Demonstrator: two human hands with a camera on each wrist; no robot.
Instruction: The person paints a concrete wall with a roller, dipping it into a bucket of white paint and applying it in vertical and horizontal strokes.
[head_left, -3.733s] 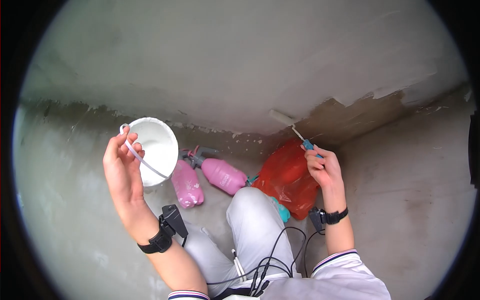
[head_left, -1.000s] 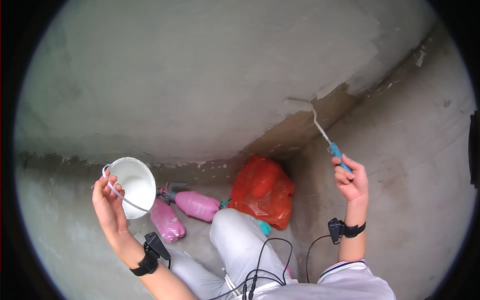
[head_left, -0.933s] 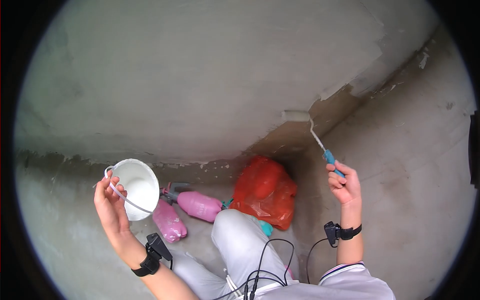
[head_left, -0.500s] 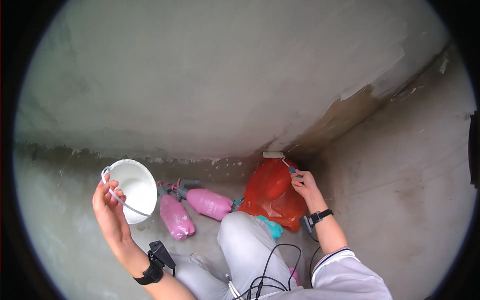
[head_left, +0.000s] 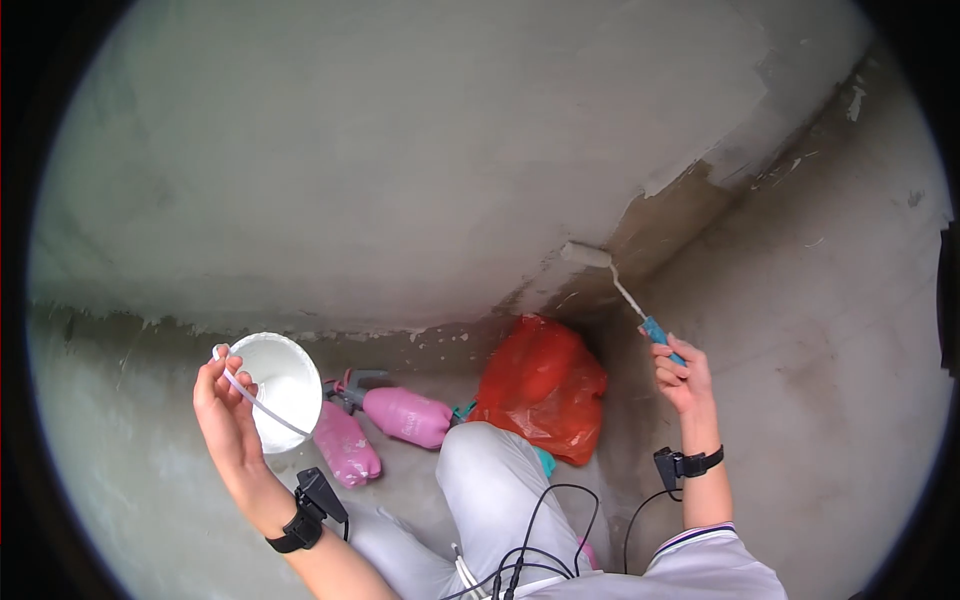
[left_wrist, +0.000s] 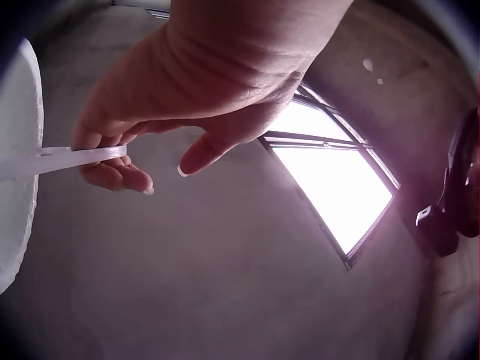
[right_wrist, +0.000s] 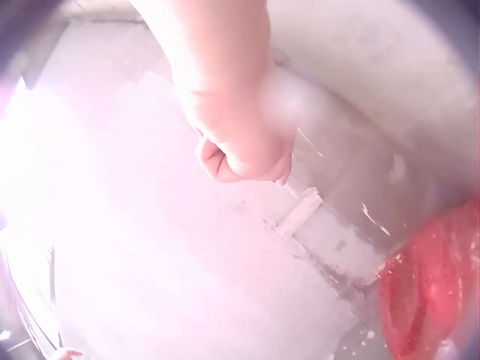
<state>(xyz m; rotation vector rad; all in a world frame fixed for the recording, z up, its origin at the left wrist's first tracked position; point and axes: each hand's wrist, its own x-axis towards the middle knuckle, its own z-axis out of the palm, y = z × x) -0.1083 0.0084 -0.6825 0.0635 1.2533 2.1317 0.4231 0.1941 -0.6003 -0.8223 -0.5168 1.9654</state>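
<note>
My right hand (head_left: pixel 685 378) grips the blue handle of a small paint roller (head_left: pixel 586 255). The pale roller sleeve lies against the wall (head_left: pixel 400 180), at the border between its grey coated area and a bare brown strip (head_left: pixel 665 225) by the corner. In the right wrist view the roller (right_wrist: pixel 298 213) shows past the curled fingers. On the left, a white bucket (head_left: pixel 308 385) with white paint inside hangs tilted from its plastic handle (head_left: pixel 262 405). My left hand (head_left: pixel 228 420) has its fingers hooked round that handle, the thumb held apart in the left wrist view.
A red plastic bag (head_left: pixel 545 390) fills the floor corner below the roller. Two pink spray bottles (head_left: pixel 408 417) lie between bucket and bag. Black cables (head_left: pixel 540 520) run over the person's lap. A side wall (head_left: pixel 800 380) rises at right.
The roller went down to the wall's foot above the red bag half a second ago and is now back higher on the wall. The left hand keeps holding the bucket with little movement.
</note>
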